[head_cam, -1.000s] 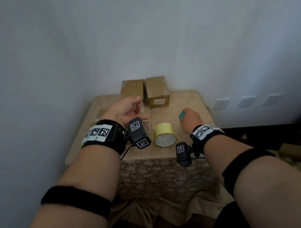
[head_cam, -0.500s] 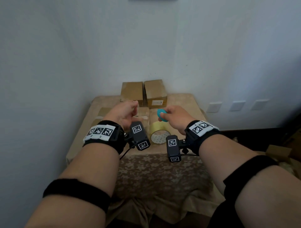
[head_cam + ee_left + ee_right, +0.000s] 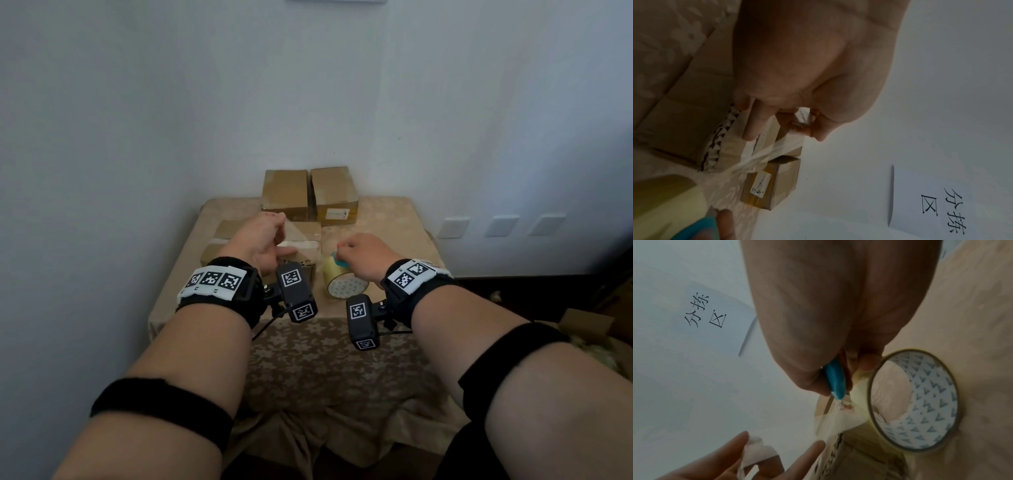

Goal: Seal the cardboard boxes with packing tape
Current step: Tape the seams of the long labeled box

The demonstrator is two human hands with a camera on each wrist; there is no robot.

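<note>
A yellowish tape roll [image 3: 343,284] stands on edge on the table, its patterned core [image 3: 931,404] showing in the right wrist view. My left hand [image 3: 274,236] pinches the free end of the clear tape strip [image 3: 764,157] between thumb and fingers [image 3: 751,128], above a cardboard box [image 3: 305,241]. The strip runs taut from that hand back to the roll [image 3: 663,203]. My right hand [image 3: 342,251] grips a small blue cutter [image 3: 833,379], whose tip touches the strip beside the roll. The cutter's blade is hidden.
Two closed cardboard boxes [image 3: 284,192] [image 3: 334,197] stand side by side at the back against the wall. The small table [image 3: 387,219] wears a beige patterned cloth. A paper sign [image 3: 931,203] hangs on the wall. More cardboard lies on the floor at right [image 3: 589,325].
My right hand has carried the blue cutter from the table's right side over to the roll and lowered it onto the strip. My left hand still holds the tape end.
</note>
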